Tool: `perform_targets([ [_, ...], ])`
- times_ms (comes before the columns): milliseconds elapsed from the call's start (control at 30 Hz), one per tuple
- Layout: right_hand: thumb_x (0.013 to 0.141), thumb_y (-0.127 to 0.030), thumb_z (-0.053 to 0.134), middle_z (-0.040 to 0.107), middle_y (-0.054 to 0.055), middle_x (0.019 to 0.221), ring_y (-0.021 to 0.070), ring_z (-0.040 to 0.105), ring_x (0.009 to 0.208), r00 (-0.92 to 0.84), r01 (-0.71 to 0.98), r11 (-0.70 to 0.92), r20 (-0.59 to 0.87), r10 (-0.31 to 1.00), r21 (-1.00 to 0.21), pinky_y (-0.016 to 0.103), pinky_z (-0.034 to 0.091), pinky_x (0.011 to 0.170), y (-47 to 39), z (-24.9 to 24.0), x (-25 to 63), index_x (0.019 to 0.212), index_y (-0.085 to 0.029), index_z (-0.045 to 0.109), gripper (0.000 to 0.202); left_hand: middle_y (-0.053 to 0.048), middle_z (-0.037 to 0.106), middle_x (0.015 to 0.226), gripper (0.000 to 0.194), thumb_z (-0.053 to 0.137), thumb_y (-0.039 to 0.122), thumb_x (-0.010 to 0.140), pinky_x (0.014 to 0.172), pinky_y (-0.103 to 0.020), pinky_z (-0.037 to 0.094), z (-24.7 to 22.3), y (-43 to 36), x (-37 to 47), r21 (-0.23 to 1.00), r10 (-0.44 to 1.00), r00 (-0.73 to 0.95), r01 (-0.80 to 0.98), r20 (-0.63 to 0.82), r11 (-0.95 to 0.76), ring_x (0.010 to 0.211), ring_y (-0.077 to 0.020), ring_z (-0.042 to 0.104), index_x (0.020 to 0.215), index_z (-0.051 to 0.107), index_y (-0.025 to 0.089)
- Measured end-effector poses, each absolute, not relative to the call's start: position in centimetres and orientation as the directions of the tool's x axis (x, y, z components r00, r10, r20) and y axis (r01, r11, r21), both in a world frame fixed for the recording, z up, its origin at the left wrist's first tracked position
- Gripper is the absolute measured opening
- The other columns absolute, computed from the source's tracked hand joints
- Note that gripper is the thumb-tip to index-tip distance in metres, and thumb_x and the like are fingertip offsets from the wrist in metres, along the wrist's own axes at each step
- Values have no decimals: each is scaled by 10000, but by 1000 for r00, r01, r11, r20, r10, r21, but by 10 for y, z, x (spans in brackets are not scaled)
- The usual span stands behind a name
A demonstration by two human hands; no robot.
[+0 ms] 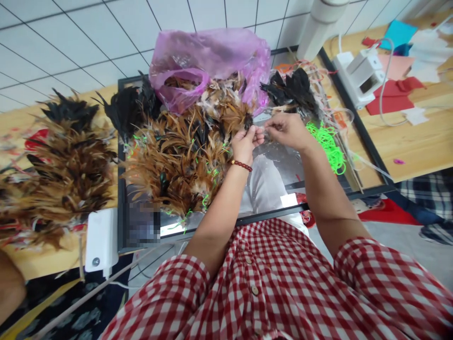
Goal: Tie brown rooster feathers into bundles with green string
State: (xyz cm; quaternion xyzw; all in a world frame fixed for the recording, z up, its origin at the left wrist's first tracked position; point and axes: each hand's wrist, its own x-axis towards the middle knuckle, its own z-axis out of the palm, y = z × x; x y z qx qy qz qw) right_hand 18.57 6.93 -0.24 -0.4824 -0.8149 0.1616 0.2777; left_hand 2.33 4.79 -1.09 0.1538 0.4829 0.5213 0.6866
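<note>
My left hand [245, 142], with a beaded bracelet [241, 165] at its wrist, is closed in a pinch on a small bunch of brown feathers [238, 117] that points away from me. Close beside it, my right hand [287, 130] is pinched too; whatever sits between its fingertips is too small to make out. A wide heap of brown feathers [173, 160], some tied with bright green bands, spreads to the left of my hands. Black feathers [292, 89] lie just beyond my right hand. Green elastic bands [327, 144] are piled by my right forearm.
A black-framed glass panel [272, 211] carries the heap. A pink plastic bag [208, 52] stands behind. More feathers [71, 174] and a white power bank [101, 241] are leftward. A power strip [357, 78] and red cloth [391, 97] lie right. Another person's arm [10, 288] shows lower left.
</note>
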Motion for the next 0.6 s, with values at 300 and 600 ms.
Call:
perform_targets([
  [300, 1010, -286, 348, 726, 159, 1137, 324, 611, 1135, -407, 872, 426, 127, 905, -240, 462, 433, 992, 59, 15, 176, 1154, -210, 696, 383, -9, 727, 735, 246, 817, 341, 869, 734, -225, 607, -15, 47, 32, 793, 869, -56, -440, -492, 421, 727, -110, 743, 810, 671, 151],
  [600, 1050, -374, 311, 697, 145, 1131, 339, 564, 1175, -472, 847, 497, 165, 866, -188, 512, 393, 1059, 56, 18, 175, 1185, -241, 707, 439, 18, 678, 649, 251, 808, 284, 874, 653, -187, 571, -10, 45, 30, 797, 864, 0, -385, -504, 465, 574, -67, 667, 746, 640, 149],
])
